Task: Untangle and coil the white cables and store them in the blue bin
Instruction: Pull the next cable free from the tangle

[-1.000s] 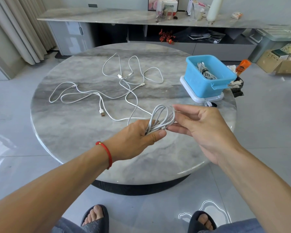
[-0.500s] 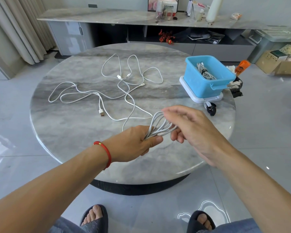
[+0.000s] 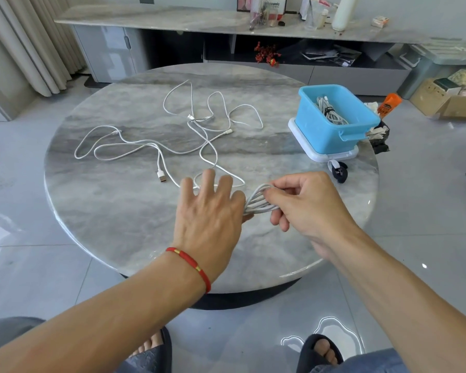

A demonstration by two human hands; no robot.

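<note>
Head view: my right hand (image 3: 307, 205) pinches the coiled cable (image 3: 258, 201) above the counter (image 3: 119, 211) edge, while my left hand (image 3: 210, 211) has its fingers spread and straight over the trailing strand. I should keep the loops pinched tight, gather the slack evenly, then carry the bundle to the blue bin (image 3: 334, 133). Loose white cables (image 3: 172, 146) sprawl thin and limp mid-counter.

white cables (image 3: 145, 146) on grey-veined marble table (image 3: 119, 211); blue bin (image 3: 331, 130); red bracelet (image 3: 191, 265).
</note>
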